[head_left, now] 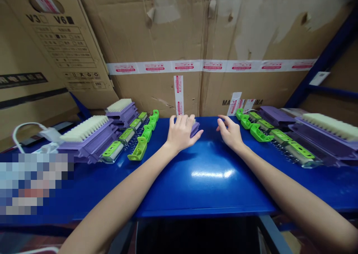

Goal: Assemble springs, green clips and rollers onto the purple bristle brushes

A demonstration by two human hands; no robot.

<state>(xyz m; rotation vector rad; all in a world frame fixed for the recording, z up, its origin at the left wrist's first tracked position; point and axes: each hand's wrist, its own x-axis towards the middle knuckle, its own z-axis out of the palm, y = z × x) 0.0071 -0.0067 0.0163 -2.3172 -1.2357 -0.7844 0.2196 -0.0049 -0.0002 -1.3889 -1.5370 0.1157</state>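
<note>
My left hand (181, 132) is closed over a small purple brush piece (195, 128) with cream bristles, near the back of the blue table. Its fingers drape over the top, the thumb reaches out at the near side, and most of the piece is hidden beneath the palm. To the right, my right hand (229, 132) hovers at the table surface, holding nothing, with its thumb and index finger apart and the other fingers curled. Closest to it are bright green curved parts (257, 133) in a row.
On the left stand purple brush blocks with cream bristles (86, 129), green-topped pin strips (112, 149) and green curved parts (140, 148). Similar purple blocks (316, 138) and pin strips (299, 151) lie on the right. A cardboard wall (156, 86) closes off the back; a white cable (21, 127) lies left.
</note>
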